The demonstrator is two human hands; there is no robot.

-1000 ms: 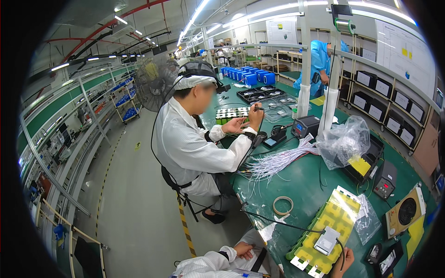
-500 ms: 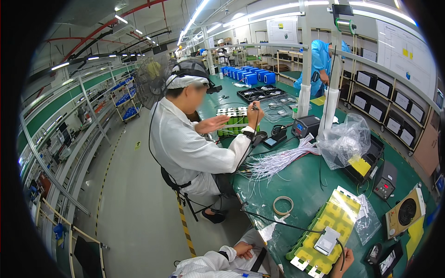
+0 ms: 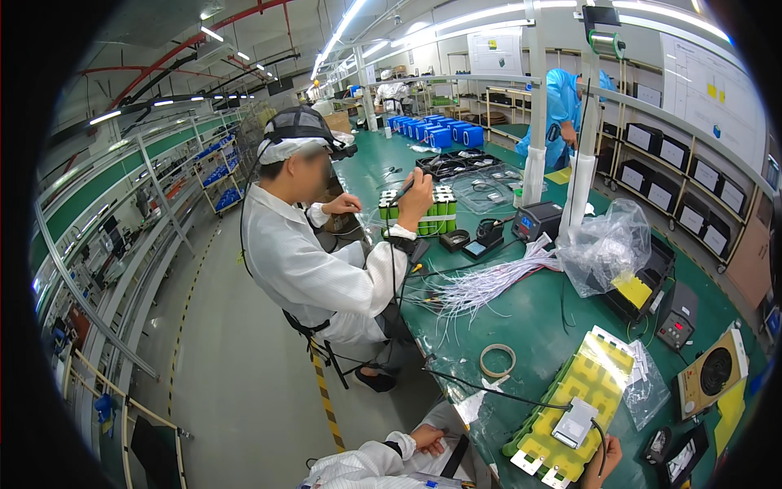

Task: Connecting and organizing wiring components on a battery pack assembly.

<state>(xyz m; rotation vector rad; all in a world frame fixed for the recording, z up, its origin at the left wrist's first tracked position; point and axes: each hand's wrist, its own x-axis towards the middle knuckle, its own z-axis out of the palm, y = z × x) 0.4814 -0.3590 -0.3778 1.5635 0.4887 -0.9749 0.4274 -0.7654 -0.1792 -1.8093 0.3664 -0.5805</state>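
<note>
A green battery pack (image 3: 562,407) with a yellow insulating top and metal end tabs lies at a slant on the bench by the lower edge. On top of it sits a flat silver-grey module (image 3: 575,423), with black cables running out of it. My right hand (image 3: 601,465) is at the pack's near right edge, fingers bent against it beside the short black cable; part of this hand is cut off by the frame. In my lap rests my left hand (image 3: 427,440), white-sleeved, fingers loosely bent and holding nothing visible.
A tape roll (image 3: 497,360), a bundle of white wires (image 3: 489,285), a plastic bag (image 3: 607,248), a soldering station (image 3: 676,316) and a small fan unit (image 3: 711,372) lie around the pack. A seated co-worker (image 3: 314,253) holds a pen-like tool over green cells (image 3: 440,213).
The co-worker has leaned back, drawing the left hand away from the green cells and lifting the right hand with the tool. My hands and the pack look unmoved.
</note>
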